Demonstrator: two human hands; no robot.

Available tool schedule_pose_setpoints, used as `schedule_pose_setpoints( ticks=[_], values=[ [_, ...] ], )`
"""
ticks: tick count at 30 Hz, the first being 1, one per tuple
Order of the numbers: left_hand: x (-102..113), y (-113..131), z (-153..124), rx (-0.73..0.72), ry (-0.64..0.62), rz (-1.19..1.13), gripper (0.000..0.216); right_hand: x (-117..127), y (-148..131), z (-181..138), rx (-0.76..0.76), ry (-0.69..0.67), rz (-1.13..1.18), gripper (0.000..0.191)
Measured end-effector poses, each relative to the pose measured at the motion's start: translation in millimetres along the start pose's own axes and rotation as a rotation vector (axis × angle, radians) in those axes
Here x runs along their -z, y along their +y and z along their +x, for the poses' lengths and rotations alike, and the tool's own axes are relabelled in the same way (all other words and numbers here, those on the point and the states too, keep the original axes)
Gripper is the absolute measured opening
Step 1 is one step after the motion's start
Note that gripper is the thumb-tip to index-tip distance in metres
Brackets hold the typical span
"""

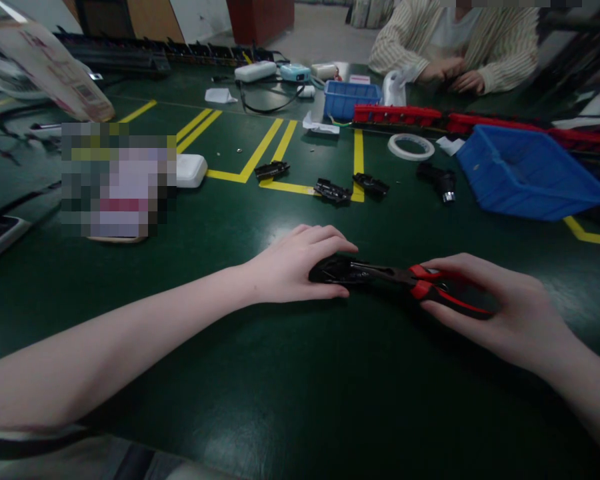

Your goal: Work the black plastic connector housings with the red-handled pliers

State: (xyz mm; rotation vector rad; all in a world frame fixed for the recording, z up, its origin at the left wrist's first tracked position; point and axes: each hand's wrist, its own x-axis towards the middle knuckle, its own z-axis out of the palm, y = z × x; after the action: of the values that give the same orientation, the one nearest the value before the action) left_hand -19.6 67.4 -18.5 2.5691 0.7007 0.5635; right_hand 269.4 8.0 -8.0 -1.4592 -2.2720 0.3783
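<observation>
My left hand (295, 267) is wrapped round a small black plastic part (333, 270) that rests on the dark green table (280, 373). My right hand (500, 313) grips the red and black handles of a pair of pliers (430, 283). The pliers' dark jaws reach left into the black part between my two hands. Three similar black parts (334, 191) lie further back on the yellow floor-style lines. Part of the gripped piece is hidden under my left fingers.
A large blue bin (525, 173) stands at the right, a smaller blue bin (350, 99) behind. A tape roll (411, 147), a white box (190, 170), red trays (400, 115) and cables lie at the back. Another person's hands (455, 75) rest at the far edge.
</observation>
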Motion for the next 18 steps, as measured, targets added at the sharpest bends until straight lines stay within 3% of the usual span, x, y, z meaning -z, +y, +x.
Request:
schedule_pose_setpoints(
  ticks=[6, 18],
  values=[
    [-1.6, -1.0, -0.6, -0.022, -0.036, -0.025, 0.035, 6.0, 4.3, 0.5, 0.003, -0.031, -0.016, 0.035],
    [-2.2, -2.1, -1.6, -0.052, -0.039, -0.030, 0.035, 3.1, -1.1, -1.6, -0.016, -0.041, 0.022, 0.034]
  ],
)
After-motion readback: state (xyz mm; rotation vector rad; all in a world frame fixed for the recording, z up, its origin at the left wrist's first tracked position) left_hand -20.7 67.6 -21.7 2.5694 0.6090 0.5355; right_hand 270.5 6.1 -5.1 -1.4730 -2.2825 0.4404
